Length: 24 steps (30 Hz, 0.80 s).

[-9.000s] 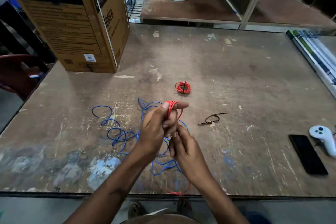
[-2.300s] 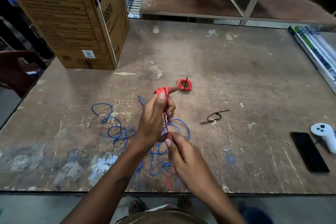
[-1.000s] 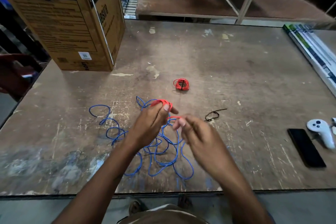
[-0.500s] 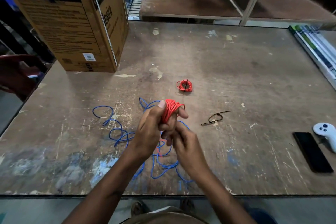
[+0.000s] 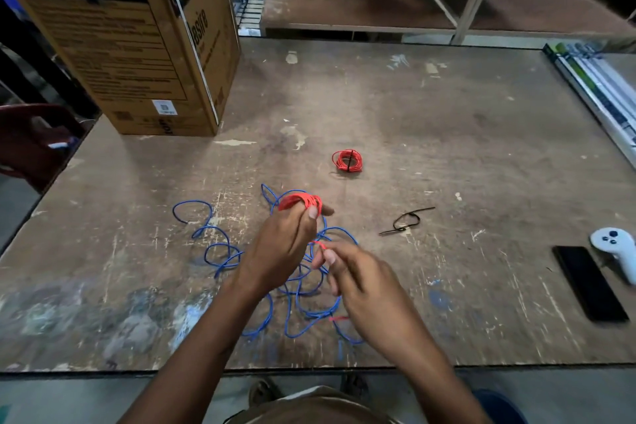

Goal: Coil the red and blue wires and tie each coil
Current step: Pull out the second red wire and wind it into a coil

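Observation:
My left hand (image 5: 280, 248) holds a coil of red wire (image 5: 298, 201) wound round its fingers, above the table. My right hand (image 5: 361, 284) pinches the loose red strand (image 5: 318, 243) just to the right of the left hand. A short red tail (image 5: 339, 319) shows below my right hand. Loose blue wire (image 5: 220, 248) lies tangled on the table under and left of both hands. A finished red coil (image 5: 347, 160) with a black tie round it lies farther back. A black tie (image 5: 406, 220) lies to the right.
A large cardboard box (image 5: 137, 41) stands at the back left of the wooden table (image 5: 447, 148). A black phone (image 5: 589, 282) and a white controller (image 5: 616, 253) lie at the right. Long boxes (image 5: 599, 93) run along the far right edge.
My right hand has swung out to the right of the left hand, carrying the red strand with it. The coil on my left fingers has tipped flatter.

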Motion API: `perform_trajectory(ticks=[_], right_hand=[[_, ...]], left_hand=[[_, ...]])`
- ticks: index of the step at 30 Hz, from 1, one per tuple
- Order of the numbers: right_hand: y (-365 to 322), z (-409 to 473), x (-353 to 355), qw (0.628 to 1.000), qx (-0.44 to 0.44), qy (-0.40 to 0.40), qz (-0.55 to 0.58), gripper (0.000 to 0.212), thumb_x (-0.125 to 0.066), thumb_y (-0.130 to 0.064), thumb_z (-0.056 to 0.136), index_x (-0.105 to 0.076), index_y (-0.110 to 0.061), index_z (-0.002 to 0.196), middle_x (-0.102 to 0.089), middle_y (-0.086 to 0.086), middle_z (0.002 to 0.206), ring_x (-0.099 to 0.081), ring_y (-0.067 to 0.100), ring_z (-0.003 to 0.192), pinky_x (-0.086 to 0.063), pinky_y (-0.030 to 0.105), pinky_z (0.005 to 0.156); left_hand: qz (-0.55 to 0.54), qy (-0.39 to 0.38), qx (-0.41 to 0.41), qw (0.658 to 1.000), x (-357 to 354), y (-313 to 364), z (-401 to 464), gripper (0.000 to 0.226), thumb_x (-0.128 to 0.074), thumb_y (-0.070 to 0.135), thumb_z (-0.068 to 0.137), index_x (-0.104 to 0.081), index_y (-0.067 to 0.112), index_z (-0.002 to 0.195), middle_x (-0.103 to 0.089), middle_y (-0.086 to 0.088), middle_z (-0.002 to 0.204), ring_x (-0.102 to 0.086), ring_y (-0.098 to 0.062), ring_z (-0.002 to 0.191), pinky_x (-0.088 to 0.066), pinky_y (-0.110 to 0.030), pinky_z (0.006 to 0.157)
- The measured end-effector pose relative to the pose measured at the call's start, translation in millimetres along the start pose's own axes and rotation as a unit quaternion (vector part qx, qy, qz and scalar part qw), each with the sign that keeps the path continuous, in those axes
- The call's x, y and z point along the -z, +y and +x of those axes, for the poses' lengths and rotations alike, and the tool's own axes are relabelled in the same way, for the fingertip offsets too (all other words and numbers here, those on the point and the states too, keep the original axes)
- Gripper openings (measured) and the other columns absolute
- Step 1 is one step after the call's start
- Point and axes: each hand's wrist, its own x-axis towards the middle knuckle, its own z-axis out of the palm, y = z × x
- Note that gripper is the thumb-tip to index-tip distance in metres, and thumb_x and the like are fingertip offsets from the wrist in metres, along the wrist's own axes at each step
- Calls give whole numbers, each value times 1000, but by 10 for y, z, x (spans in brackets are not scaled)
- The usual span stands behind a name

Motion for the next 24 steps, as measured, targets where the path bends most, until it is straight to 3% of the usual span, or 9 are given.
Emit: perform_trajectory(ticks=[3, 5, 9, 13, 16, 19, 21, 24], right_hand=[[-57, 135, 250, 994, 42, 61, -81, 20, -55, -33, 109, -74, -36, 105, -66, -15, 72, -61, 4, 60, -54, 27, 57], [-49, 276, 377, 983, 94, 90, -127, 15, -62, -32, 105, -77, -34, 105, -69, -15, 78, -66, 3, 72, -55, 31, 69], [22, 487, 493, 979, 172, 89, -65, 14, -74, -14, 100, -83, -22, 108, -65, -6, 89, -66, 11, 85, -46, 20, 76], [130, 583, 384, 979, 189, 68, 37, 22, -66, -2, 102, -81, -14, 112, -60, 6, 94, -62, 16, 74, -48, 24, 72], [156, 539, 160, 971, 192, 104, 98, 36, -58, 6, 103, -79, -18, 120, -60, 4, 100, -63, 18, 82, -51, 28, 73], [129, 430, -69, 963, 211, 145, 79, 57, -51, 21, 95, -73, -15, 134, -64, 3, 112, -66, 20, 104, -52, 29, 88], [120, 359, -224, 958, 206, 169, 105, 62, -49, 21, 92, -69, -16, 137, -69, 1, 124, -67, 21, 118, -52, 33, 100], [141, 315, -368, 952, 159, 190, 180, 63, -46, 16, 98, -67, -28, 137, -71, -7, 132, -67, 20, 126, -51, 38, 107]], left_hand=[[-30, -8, 23, 999, -38, 67, -98, 45, -30, 42, 113, -60, 28, 82, -57, 10, 68, -58, -13, 64, -51, -45, 66], [-84, -20, 37, 996, -24, 158, -148, 49, -30, 39, 114, -59, 30, 75, -49, 10, 62, -48, -11, 57, -41, -36, 62], [-264, -74, 71, 959, 50, 320, -183, 55, -31, 33, 115, -75, 21, 85, -39, 4, 58, -32, -14, 51, -29, -27, 52], [-358, -93, 67, 927, 133, 385, -156, 57, -34, 39, 112, -75, 14, 81, -34, 4, 51, -23, -18, 45, -21, -27, 46], [-420, -63, 81, 902, 146, 452, -129, 55, -40, 40, 108, -70, 14, 70, -29, -1, 45, -19, -17, 41, -18, -30, 42], [-491, -55, 118, 862, 110, 522, -108, 54, -43, 51, 97, -61, 18, 58, -21, -12, 41, -12, -23, 39, -9, -42, 43], [-529, -72, 124, 837, 90, 549, -110, 54, -41, 52, 95, -55, 22, 53, -24, -7, 36, -9, -27, 37, -9, -48, 47], [-530, -56, 129, 836, 86, 557, -102, 55, -39, 45, 101, -51, 23, 52, -22, -5, 35, -6, -29, 37, -11, -49, 47]])
